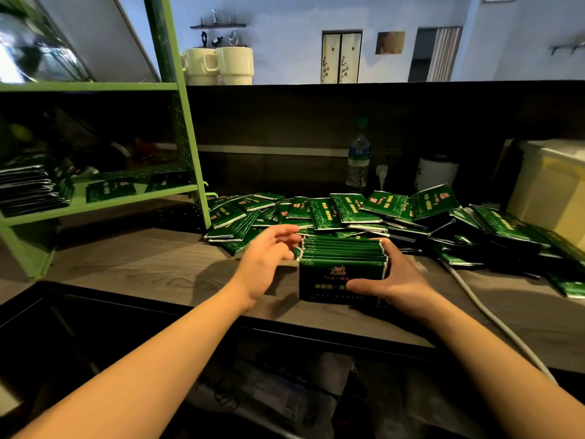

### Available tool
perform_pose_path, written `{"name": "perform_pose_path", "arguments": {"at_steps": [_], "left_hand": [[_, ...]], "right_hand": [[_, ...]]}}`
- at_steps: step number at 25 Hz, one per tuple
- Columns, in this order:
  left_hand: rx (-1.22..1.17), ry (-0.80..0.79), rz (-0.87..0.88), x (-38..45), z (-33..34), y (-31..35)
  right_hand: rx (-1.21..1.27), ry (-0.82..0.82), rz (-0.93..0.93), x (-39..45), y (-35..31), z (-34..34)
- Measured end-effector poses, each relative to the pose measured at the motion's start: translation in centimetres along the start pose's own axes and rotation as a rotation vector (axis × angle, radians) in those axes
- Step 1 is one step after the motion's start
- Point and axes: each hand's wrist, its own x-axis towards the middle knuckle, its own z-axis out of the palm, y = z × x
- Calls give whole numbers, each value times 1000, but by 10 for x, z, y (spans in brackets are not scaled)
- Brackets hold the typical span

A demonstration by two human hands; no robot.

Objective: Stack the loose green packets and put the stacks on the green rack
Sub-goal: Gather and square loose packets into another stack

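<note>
I hold a stack of green packets [342,267] standing on edge on the wooden counter [133,264], near its front edge and just in front of the loose pile of packets [348,210]. My right hand [392,280] grips the stack's right end, thumb across the front face and fingers curled behind. My left hand [266,264] is at the left end with fingers relaxed and fairly straight; whether the fingertips touch the stack I cannot tell, since that hand is blurred. In my judgement the packets are light, thin and flexible, with a glossy film surface that will slide packet against packet. The stack will therefore fan or spill unless it is compressed from both ends. Recommended hold: palms on the two end faces, thumbs over the top edges, pressure steady but moderate to avoid buckling the packets. The green rack [177,128] stands to the left; its lower shelf [104,207] already carries packets [110,188] and a dark stack [28,188] at the far left.
</note>
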Motion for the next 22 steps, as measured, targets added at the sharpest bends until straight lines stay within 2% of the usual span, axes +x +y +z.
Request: {"name": "perform_pose_path", "arguments": {"at_steps": [2, 4, 5, 8, 11, 13, 17, 22], "left_hand": [[126, 341, -3, 12, -22, -2], [298, 551, -54, 26, -48, -7], [429, 560, -78, 35, -60, -12], [847, 360, -125, 61, -80, -31], [993, 207, -285, 80, -80, -39], [997, 188, -345, 85, -78, -41], [941, 205, -192, 71, -70, -42], [614, 266, -152, 61, -68, -34]], "right_hand": [[-1, -12, -9, 1, 3, 0], [-9, -27, -2, 2, 5, 1], [-14, -29, -3, 2, 3, 1], [1, -29, -2, 3, 0, 3], [15, -46, -15, 5, 6, 1], [11, -57, -16, 6, 7, 2], [11, -48, -28, 6, 3, 2], [2, -34, -48, 4, -1, 3]]}}
